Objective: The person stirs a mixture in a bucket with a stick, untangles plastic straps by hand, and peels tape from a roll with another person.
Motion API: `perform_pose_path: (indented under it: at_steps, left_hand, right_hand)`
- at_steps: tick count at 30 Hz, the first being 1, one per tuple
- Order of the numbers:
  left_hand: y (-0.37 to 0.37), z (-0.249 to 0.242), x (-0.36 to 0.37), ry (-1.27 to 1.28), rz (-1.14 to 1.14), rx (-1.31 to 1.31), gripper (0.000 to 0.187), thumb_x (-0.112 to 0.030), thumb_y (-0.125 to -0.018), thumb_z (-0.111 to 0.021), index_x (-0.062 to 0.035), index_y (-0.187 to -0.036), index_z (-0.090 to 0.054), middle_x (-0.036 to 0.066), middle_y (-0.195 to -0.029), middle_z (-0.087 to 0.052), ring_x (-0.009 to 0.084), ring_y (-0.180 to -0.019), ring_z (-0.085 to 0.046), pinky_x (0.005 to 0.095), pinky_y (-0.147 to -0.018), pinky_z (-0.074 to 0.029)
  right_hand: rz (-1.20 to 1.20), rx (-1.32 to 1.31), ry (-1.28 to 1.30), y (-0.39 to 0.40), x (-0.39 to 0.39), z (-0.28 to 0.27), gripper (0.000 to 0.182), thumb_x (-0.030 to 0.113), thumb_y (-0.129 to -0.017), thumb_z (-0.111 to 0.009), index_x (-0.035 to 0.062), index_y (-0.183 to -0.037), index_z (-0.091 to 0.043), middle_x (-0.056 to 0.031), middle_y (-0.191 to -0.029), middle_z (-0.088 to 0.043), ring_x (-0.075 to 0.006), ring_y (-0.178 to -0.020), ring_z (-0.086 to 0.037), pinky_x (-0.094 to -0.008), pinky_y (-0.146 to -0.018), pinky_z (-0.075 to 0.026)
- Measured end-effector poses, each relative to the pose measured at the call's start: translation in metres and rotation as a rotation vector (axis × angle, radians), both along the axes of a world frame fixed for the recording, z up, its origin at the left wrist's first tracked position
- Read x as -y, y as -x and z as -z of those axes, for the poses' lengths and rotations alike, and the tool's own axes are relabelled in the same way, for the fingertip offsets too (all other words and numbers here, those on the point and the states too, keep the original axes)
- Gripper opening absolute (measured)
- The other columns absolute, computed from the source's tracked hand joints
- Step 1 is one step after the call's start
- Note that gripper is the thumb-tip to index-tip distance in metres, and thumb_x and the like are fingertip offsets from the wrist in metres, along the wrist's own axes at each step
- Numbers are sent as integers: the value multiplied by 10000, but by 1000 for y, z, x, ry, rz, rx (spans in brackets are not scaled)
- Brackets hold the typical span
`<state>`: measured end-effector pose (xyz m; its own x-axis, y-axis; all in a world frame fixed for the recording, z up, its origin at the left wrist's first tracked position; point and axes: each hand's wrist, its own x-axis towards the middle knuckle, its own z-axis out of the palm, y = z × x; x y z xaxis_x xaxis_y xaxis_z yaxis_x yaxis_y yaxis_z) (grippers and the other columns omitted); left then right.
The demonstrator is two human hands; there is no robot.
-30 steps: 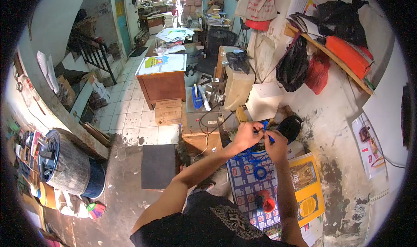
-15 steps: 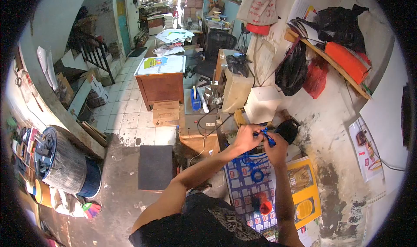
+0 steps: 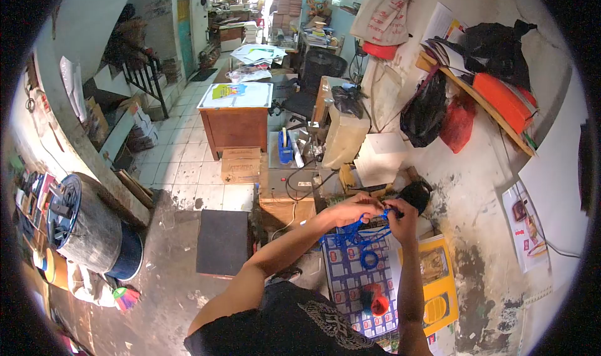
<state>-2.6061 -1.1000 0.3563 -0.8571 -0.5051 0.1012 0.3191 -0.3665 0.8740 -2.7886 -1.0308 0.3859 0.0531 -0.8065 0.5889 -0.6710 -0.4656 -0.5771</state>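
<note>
My left hand (image 3: pixel 355 211) and my right hand (image 3: pixel 402 218) are close together above the table, fingers pinched on a tangled blue cord (image 3: pixel 358 229). Strands of it stretch between the fingertips and hang in loops below my left hand. Beneath them, a blue ring-shaped coil (image 3: pixel 369 259) lies on a sheet printed with a blue-and-white grid (image 3: pixel 341 274). Nearer my body stands a small red roll (image 3: pixel 379 304), with something dark beside it. My fingers partly hide the cord's ends.
A yellow printed board (image 3: pixel 446 281) lies right of the sheet. Ahead are a blue tape dispenser (image 3: pixel 285 147), a pale box (image 3: pixel 379 159) and a black item (image 3: pixel 416 195). A dark square-topped box (image 3: pixel 221 242) and a large drum (image 3: pixel 94 231) are on my left.
Both hands have come down slightly, and the blue cord, bunched between them before, now spreads in loose loops. My view has tilted slightly upward.
</note>
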Motion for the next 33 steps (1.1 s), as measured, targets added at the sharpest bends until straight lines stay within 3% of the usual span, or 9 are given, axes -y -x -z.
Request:
perform_pose_path:
  at_steps: [3,6,9,12,15,18,24,30,33]
  left_hand:
    - [2,2,-5,-124,95,-77,301,-167,-836,-679,-26,-1079,-570,-30,-867,-561,59,-707,-476,193,-571,-363]
    - [-1,-3,-14,-69,-25,-7,288,-182,-834,-687,-47,-1071,-596,-41,-857,-563,53,-705,-470,192,-573,-364]
    - [2,-5,-10,124,1,-20,277,-221,-830,-699,-71,-1054,-637,-51,-849,-580,42,-702,-476,196,-586,-373]
    - [-4,-21,-19,190,-228,75,204,-225,-840,-688,-92,-994,-683,-62,-815,-599,23,-685,-470,191,-589,-367]
    - [1,-11,-11,281,-331,88,185,-200,-856,-667,-76,-988,-702,-43,-818,-640,24,-710,-502,200,-619,-401]
    - [8,-3,-9,352,-418,40,192,-185,-868,-652,-62,-1004,-707,-14,-854,-675,39,-754,-541,217,-672,-444]
    - [8,-12,-16,587,-739,173,212,-166,-861,-654,-25,-1016,-688,67,-886,-700,83,-760,-594,260,-703,-482]
    - [11,-19,-19,800,-863,130,166,-142,-869,-638,23,-869,-656,104,-795,-669,103,-712,-591,281,-662,-481]
    - [18,-21,-25,787,-943,29,166,-129,-879,-608,33,-838,-611,144,-694,-617,129,-610,-583,299,-562,-451]
  right_hand:
    - [-62,-86,91,-3,0,-7,155,-20,-769,-540,-27,-888,-638,-130,-826,-654,-200,-739,-642,-283,-668,-484]
    - [3,-85,11,-2,1,-3,197,11,-734,-563,25,-902,-664,-133,-859,-674,-268,-792,-653,-341,-749,-505]
    - [-19,11,-72,-1,0,-5,196,6,-737,-586,27,-918,-658,-119,-861,-671,-228,-779,-647,-316,-737,-497]
    - [-28,165,-87,5,-2,0,180,29,-755,-620,14,-933,-642,-109,-866,-668,-199,-759,-638,-297,-708,-492]
    - [-49,138,-80,-13,-19,-30,191,69,-775,-659,-2,-950,-631,-108,-868,-667,-192,-768,-638,-300,-697,-496]
    - [-19,72,-20,-16,-13,-22,203,109,-802,-674,-18,-955,-629,-119,-875,-668,-189,-765,-641,-292,-686,-498]
    - [26,32,1,-6,-3,-9,131,98,-837,-647,-26,-881,-645,-130,-815,-671,-196,-708,-648,-291,-658,-494]
    - [96,32,-44,4,5,-4,134,101,-872,-600,-26,-842,-629,-129,-719,-634,-180,-609,-610,-297,-591,-473]
    - [47,51,-6,-1,6,-3,167,113,-922,-548,-34,-868,-607,-22,-607,-525,-52,-558,-493,-225,-498,-382]
